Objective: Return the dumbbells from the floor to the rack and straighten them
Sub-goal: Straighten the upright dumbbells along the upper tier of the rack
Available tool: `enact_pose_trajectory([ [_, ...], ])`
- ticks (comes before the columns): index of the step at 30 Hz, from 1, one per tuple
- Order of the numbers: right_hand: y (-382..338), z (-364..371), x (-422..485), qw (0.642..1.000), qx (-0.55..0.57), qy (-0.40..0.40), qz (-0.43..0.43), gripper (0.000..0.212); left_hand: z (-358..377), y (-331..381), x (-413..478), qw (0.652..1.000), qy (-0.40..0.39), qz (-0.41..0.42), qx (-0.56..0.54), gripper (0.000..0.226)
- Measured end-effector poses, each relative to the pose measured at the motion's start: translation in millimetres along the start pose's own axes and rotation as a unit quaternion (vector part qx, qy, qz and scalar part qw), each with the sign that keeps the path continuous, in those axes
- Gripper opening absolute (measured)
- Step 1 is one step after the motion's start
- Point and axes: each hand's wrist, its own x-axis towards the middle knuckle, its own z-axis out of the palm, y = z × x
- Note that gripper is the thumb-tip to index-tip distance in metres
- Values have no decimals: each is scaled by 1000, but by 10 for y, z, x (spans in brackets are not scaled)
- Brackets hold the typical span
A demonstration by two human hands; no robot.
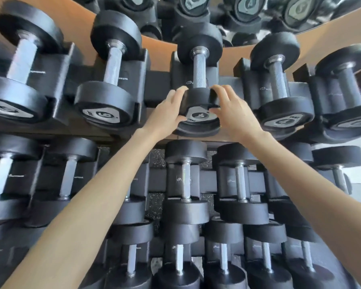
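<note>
**Here, both hands on the middle dumbbell's near head**

Here the middle dumbbell [199,69] lies in the top tier of the rack [158,84], its knurled handle running straight away from the person. Its far head sits against the back of the cradle and its near head is at the front edge.

The left hand [168,110] grips the left side of that near head. Its fingers [178,91] curl over the upper rim and the thumb presses on the labelled end face. The right hand [232,110] grips the right side the same way, with its fingers [219,89] hooked over the rim beside the handle and the thumb on the face. The thumbs partly cover the number on the label, so it cannot be read with certainty.

Just to the left, a dumbbell marked 6 [106,80] rests in its own cradle, tilted slightly off the line of the middle one. Just to the right sits a dumbbell marked 4 [279,86]. More dumbbells fill the rest of the top tier.

Below the forearms, two lower tiers [186,184] hold further dumbbells, handles pointing the same way. Speckled dark floor [154,163] shows through the gaps.
</note>
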Motion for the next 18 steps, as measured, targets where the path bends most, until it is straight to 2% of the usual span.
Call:
enact_pose_trajectory([
  [2, 69, 108, -74, 993, 94, 33, 66, 46, -106, 92, 37, 998, -16, 36, 54, 71],
  [5, 99, 188, -174, 952, 262, 22, 156, 48, -258, 266, 152, 982, -39, 77, 170, 77],
  [7, 139, 163, -172, 947, 277, -6, 165, 50, -295, 341, 207, 969, -42, 89, 227, 80],
  [8, 168, 125, -143, 956, 246, -22, 156, 51, -294, 336, 211, 969, -31, 88, 229, 81],
  [10, 209, 19, -72, 986, 118, -51, 106, 53, -244, 247, 150, 984, 3, 75, 160, 78],
  [12, 184, -87, -8, 997, 21, -60, 46, 61, -134, 111, 51, 999, 21, 40, -3, 72],
  [14, 74, -138, 39, 998, 7, -60, 27, 65, -4, -10, -50, 984, 18, -36, -171, 70],
  [15, 11, -135, 53, 998, 9, -61, 31, 63, 62, -61, -80, 973, 19, -77, -217, 70],
  [16, -39, -118, 54, 998, 10, -57, 36, 60, 119, -96, -98, 968, 25, -106, -227, 70],
  [18, -65, -70, 22, 998, 15, -33, 43, 56, 167, -115, -89, 973, 38, -109, -199, 68],
])
